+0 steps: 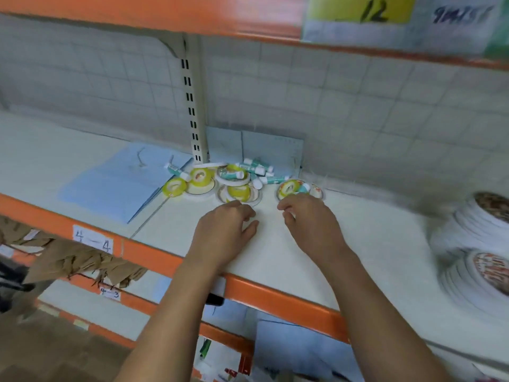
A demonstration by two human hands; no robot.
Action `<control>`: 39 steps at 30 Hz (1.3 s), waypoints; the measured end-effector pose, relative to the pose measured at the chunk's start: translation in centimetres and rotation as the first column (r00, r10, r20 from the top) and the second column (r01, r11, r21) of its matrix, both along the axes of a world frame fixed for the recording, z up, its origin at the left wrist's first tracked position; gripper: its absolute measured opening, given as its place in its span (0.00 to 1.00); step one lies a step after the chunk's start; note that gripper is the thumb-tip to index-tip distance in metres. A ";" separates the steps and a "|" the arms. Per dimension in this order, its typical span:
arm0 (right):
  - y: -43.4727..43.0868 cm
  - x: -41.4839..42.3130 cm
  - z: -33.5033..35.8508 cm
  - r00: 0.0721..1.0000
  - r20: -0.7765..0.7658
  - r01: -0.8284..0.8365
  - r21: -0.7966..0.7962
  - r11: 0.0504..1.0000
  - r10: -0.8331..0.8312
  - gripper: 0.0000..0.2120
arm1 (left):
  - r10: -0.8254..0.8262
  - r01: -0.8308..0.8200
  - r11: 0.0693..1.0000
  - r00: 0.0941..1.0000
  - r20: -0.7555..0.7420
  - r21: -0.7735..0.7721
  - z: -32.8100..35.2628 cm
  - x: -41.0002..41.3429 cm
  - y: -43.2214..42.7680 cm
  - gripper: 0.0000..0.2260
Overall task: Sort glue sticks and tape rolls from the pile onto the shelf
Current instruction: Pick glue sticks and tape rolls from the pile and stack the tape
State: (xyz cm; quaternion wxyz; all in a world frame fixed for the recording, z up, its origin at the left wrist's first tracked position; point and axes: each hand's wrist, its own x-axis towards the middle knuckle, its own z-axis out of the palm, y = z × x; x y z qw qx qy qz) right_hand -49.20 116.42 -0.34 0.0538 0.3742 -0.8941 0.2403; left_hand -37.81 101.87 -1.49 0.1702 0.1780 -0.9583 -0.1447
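A pile of yellow-green tape rolls (pixel 199 177) and teal-and-white glue sticks (pixel 254 168) lies on the white shelf (pixel 358 244) near the back wall. One tape roll (pixel 174 187) lies at the pile's left edge, another tape roll (pixel 289 187) at its right. My left hand (pixel 224 230) rests on the shelf just in front of the pile, fingers loosely curled, holding nothing. My right hand (pixel 308 219) is just below the right tape roll, fingertips curled near it; no grip shows.
Stacks of large white tape rolls (pixel 479 244) stand at the right edge of the shelf. Blue paper sheets (pixel 115 183) lie at the left. The orange shelf rim (pixel 275 296) runs along the front. A slotted upright (pixel 192 106) rises behind the pile.
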 end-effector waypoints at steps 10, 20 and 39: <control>-2.3 -3.4 -0.2 0.972 -0.176 0.180 0.133 0.975 -0.155 0.19 | -0.333 0.328 0.937 0.943 -0.024 -0.123 0.5 -7.1 -6.9 0.10; -4.2 -3.0 -1.2 0.974 -0.202 0.124 0.120 0.985 -0.098 0.06 | -0.448 0.445 0.874 0.893 0.033 -0.195 -1.0 -11.1 -10.1 0.21; 2.1 5.1 1.0 0.832 -0.094 0.549 -0.008 0.836 -0.547 0.09 | -0.671 0.663 0.741 0.733 -0.111 -0.101 1.7 -7.8 -1.3 0.14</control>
